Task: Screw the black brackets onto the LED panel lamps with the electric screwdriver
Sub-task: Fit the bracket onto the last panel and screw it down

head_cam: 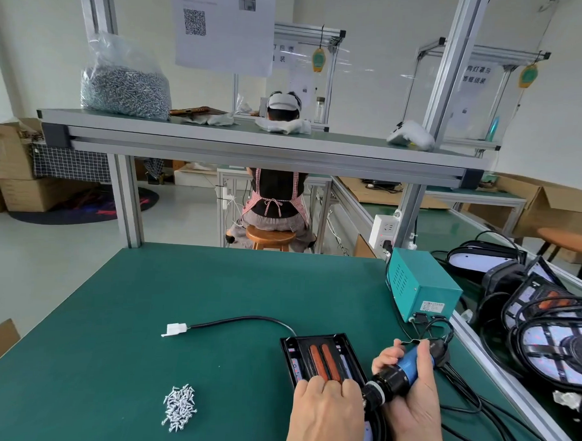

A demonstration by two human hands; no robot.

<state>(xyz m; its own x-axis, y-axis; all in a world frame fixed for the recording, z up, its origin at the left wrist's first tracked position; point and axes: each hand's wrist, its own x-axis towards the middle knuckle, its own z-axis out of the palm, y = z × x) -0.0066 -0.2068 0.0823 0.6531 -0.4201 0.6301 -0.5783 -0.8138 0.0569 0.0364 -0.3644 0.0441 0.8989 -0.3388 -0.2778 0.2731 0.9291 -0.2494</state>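
Lower right of the frame: the right hand (412, 395) has its grip clamped round the electric screwdriver (406, 370); the left hand (324, 415) curls its grip over the LED panel lamp (298, 354) on the bench (213, 293).

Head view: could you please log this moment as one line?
left hand on LED lamp; right hand gripping electric screwdriver; screw pile on mat

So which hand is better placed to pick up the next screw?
Likely left. The screw pile lies left of the LED panel lamp, nearer the left hand, which only rests on the lamp; the right hand grips the electric screwdriver.
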